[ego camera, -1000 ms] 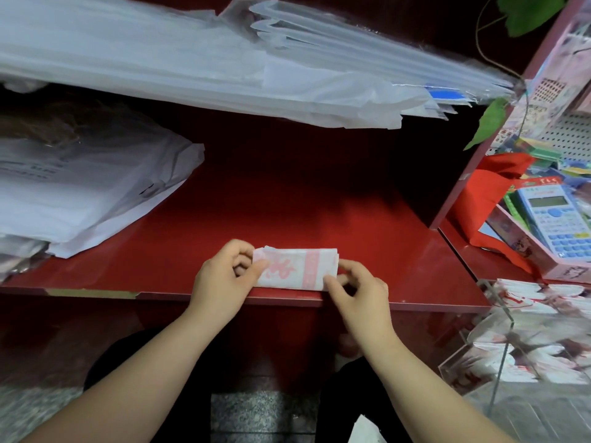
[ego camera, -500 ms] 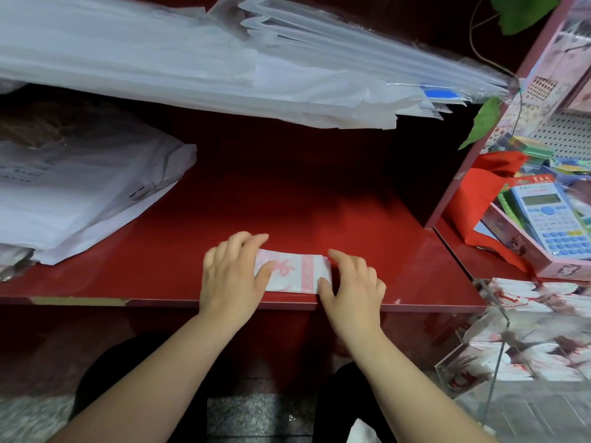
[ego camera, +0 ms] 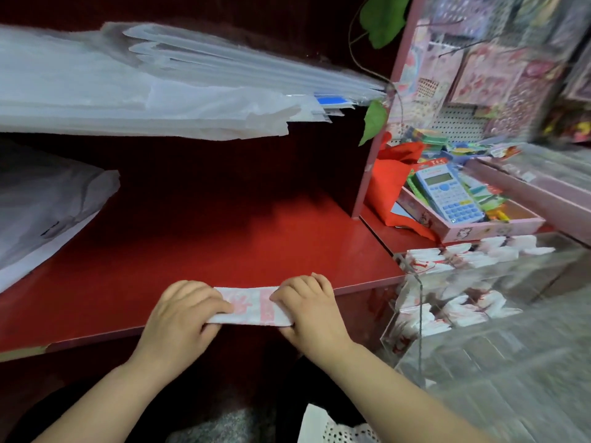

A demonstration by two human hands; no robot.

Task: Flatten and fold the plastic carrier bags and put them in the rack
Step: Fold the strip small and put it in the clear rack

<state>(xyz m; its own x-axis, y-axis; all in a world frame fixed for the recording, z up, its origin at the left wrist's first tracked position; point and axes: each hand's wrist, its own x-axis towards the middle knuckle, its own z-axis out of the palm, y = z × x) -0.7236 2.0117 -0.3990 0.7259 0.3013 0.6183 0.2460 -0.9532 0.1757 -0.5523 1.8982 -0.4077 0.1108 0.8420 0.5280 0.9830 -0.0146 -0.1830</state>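
place: stationery shop | signs: sticker packs (ego camera: 492, 71) on pegboard (ego camera: 454, 123) | calculator (ego camera: 449, 195) in tray | stacked bags (ego camera: 144, 91)

The left hand (ego camera: 182, 311) and the right hand (ego camera: 308, 311) hold one folded bag (ego camera: 252, 306) between them. Each hand grips one short end, with the fingers (ego camera: 204, 294) curled over the top of it. The bag is a narrow white strip with pink print, and it is at the near edge of the red shelf (ego camera: 224, 238). Just beside the shelf on the right stands a clear rack (ego camera: 412, 318) with other folded bags (ego camera: 467, 306) inside. Farther on the right, a blue calculator (ego camera: 447, 193) lies in a pink box (ego camera: 499, 228), beside a red cloth (ego camera: 388, 183). A stack of flat white bags (ego camera: 144, 91) hangs over the far side, and another white pile (ego camera: 41, 203) lies at the left
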